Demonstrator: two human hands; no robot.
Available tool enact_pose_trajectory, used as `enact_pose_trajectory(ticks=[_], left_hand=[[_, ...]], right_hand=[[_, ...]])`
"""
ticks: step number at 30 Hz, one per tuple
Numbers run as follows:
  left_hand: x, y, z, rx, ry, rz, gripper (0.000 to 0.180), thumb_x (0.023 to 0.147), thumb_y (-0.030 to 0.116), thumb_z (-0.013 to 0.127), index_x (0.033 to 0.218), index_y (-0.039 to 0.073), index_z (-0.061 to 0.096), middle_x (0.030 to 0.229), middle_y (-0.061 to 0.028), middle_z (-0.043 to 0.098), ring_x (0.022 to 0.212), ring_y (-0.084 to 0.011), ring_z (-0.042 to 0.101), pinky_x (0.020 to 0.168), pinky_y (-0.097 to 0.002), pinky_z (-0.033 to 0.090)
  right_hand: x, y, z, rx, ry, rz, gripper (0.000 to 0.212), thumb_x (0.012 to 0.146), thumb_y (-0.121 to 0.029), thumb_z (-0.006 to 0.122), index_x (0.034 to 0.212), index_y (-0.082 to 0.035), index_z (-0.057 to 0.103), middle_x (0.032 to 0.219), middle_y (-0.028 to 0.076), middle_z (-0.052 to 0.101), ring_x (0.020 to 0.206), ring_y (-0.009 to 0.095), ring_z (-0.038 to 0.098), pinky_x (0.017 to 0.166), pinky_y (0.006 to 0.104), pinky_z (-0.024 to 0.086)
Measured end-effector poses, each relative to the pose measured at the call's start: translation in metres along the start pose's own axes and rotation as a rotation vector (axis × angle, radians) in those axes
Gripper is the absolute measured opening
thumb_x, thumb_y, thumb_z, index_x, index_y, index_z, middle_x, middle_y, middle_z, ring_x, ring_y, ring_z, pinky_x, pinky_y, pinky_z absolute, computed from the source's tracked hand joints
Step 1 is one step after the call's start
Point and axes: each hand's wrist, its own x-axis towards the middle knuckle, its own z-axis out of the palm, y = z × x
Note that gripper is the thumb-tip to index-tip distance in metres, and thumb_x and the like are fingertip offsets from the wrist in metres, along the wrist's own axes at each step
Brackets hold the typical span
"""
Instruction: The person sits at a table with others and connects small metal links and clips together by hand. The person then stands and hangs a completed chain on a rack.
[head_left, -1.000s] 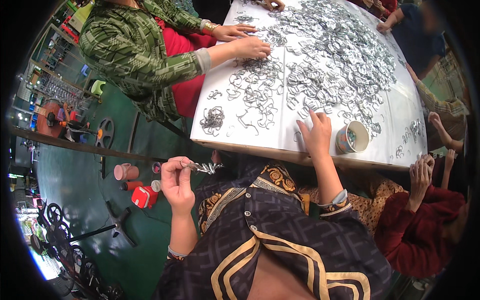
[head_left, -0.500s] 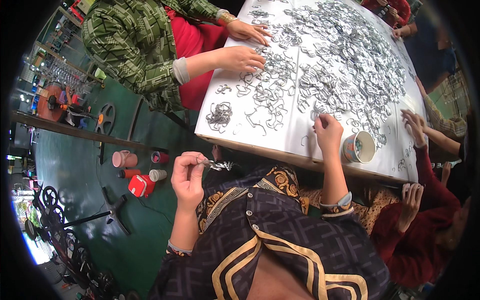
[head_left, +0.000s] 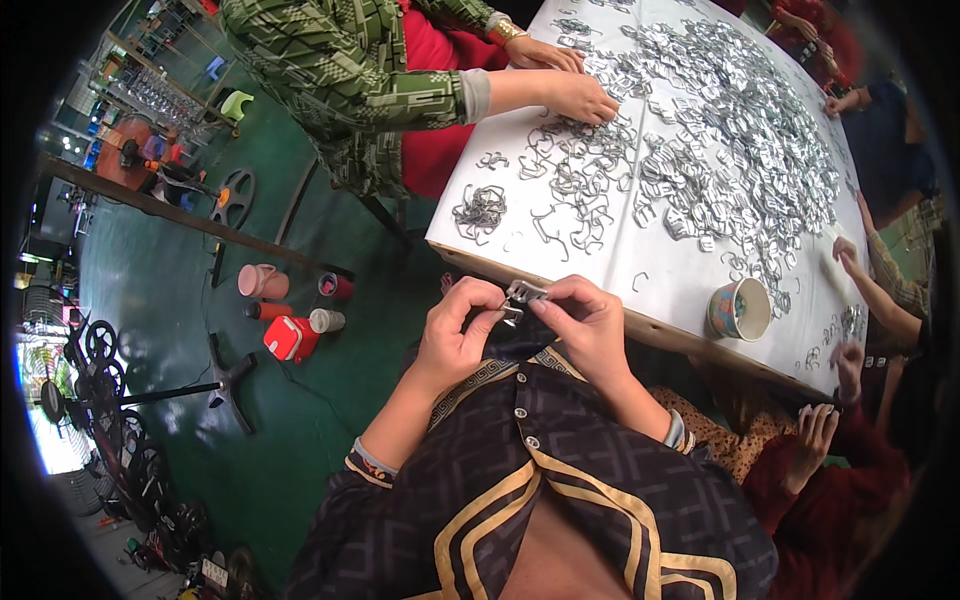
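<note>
In front of the near table edge, my left hand (head_left: 455, 330) and my right hand (head_left: 590, 325) meet fingertip to fingertip. Between them are small bent metal clips (head_left: 523, 292). The left thumb and forefinger pinch a shiny clip; the right ones grip the end of the clips beside it. Fingers partly cover the pieces, so I cannot tell whether they are linked. Beyond my hands, the white-covered table (head_left: 665, 305) carries a large heap of similar grey metal clips (head_left: 745, 130). Thin bent wire pieces (head_left: 480, 208) lie in a tangle at its near left corner.
A patterned paper tub (head_left: 738, 310) stands near the table's right front edge. A person in a green patterned sleeve (head_left: 370, 95) works at the left; other people's hands (head_left: 815, 435) show at the right. Mugs (head_left: 262, 281) and a red box (head_left: 290, 339) are on the left.
My right hand has left the table beside the tub and come to my left hand, gripping at the metal clips. My left hand has moved right. The head view has shifted a little.
</note>
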Motion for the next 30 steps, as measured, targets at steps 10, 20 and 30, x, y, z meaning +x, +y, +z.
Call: enact_pose_trajectory(ticks=[10,20,30], left_hand=[[-0.004,-0.002,0.001,0.183,-0.078,-0.018,0.014,0.08,-0.012,0.059,0.089,-0.001,0.056,0.088,-0.0105,0.062,0.077,-0.0196,0.06,0.071,-0.0297,0.049],[0.033,-0.001,-0.03,0.298,-0.09,-0.105,0.01,0.083,-0.003,0.063,0.092,-0.001,0.067,0.086,-0.0105,0.068,0.079,-0.0205,0.067,0.072,-0.0313,0.052],[0.099,-0.072,0.061,0.624,-0.337,0.284,0.006,0.078,0.007,0.068,0.082,0.004,0.068,0.082,-0.0085,0.061,0.082,-0.0276,0.06,0.075,-0.0393,0.047]], right_hand=[[-0.002,-0.007,0.007,-0.13,-0.033,-0.122,0.009,0.079,0.0,0.072,0.087,0.002,0.069,0.083,0.008,0.068,0.075,0.013,0.064,0.069,0.0253,0.05],[-0.004,-0.007,0.004,-0.176,-0.084,-0.27,0.01,0.076,-0.002,0.074,0.085,-0.001,0.07,0.08,0.01,0.068,0.077,0.022,0.064,0.07,0.0323,0.049],[-0.015,-0.006,0.002,-0.209,-0.143,-0.397,0.012,0.073,-0.002,0.076,0.082,-0.004,0.069,0.078,0.007,0.066,0.074,0.024,0.061,0.067,0.0337,0.048]])
